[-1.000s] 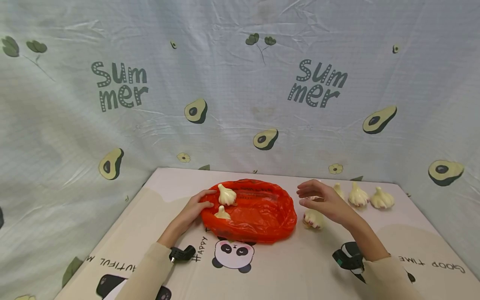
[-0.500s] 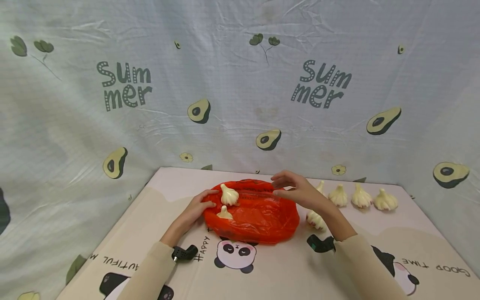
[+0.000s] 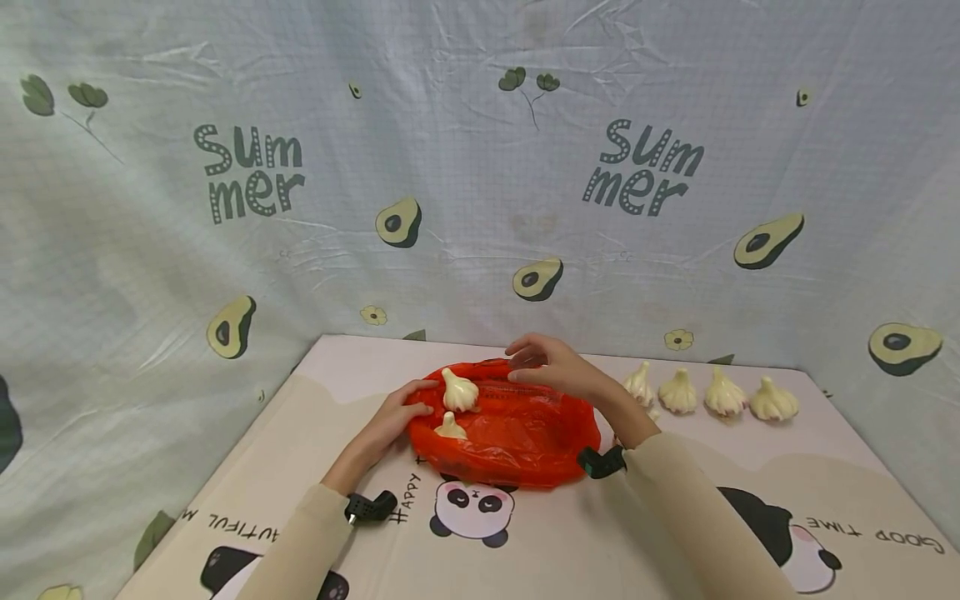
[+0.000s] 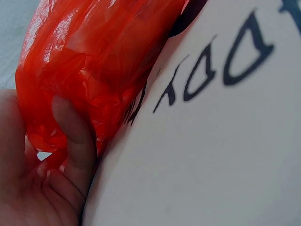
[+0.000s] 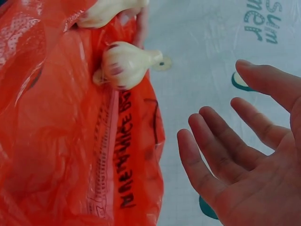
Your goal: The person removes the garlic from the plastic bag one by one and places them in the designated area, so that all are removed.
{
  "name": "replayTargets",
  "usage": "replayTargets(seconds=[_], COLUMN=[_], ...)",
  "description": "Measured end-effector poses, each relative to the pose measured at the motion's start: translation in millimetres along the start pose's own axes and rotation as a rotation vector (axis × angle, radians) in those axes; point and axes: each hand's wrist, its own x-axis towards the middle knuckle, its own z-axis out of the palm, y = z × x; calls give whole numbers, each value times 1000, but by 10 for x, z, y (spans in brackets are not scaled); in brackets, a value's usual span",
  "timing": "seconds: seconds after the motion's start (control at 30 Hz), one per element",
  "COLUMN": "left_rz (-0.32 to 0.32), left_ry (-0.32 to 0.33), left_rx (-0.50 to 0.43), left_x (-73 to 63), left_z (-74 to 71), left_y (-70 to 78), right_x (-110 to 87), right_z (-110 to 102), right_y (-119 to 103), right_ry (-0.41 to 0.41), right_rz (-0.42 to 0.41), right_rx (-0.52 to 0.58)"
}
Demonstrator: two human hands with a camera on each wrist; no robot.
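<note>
A red plastic bag (image 3: 517,467) sits spread open in an oval on the table. Two garlic bulbs lie at its left side, an upper garlic bulb (image 3: 459,392) and a lower garlic bulb (image 3: 450,427). My left hand (image 3: 390,414) grips the bag's left rim; the left wrist view shows a bent finger (image 4: 77,136) against the red plastic. Over the far right part of the bag hovers my right hand (image 3: 555,367), holding nothing. Its fingers are spread and loosely bent in the right wrist view, beside the bag's printed edge.
Several garlic bulbs stand in a row at the right, among them one garlic bulb (image 3: 725,394) and the rightmost garlic bulb (image 3: 773,402). Another lies partly hidden behind my right forearm. A printed curtain (image 3: 450,275) rises behind the table (image 3: 540,550).
My right hand has moved left from beside the garlic bulbs to above the bag. The left hand stays at the bag's rim, and the two bulbs inside lie as before.
</note>
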Motion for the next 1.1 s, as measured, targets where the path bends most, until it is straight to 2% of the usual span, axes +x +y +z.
replayTargets(seconds=[0.27,0.47,0.83,1.1], left_rz=[17,14,17,29], left_ry=[-8,-7,-19,-9], left_rx=[9,5,2,3], left_x=[-18,-8,-22,-13], left_z=[2,-8,1,1], left_y=[0,-9,20,1], right_x=[211,341,481,572], right_z=[196,362,532,618], right_y=[4,1,19,36], right_ry=[-76,-98,-113,-150], right_rz=[33,69,137,134], right_rx=[10,-6,-18,-34])
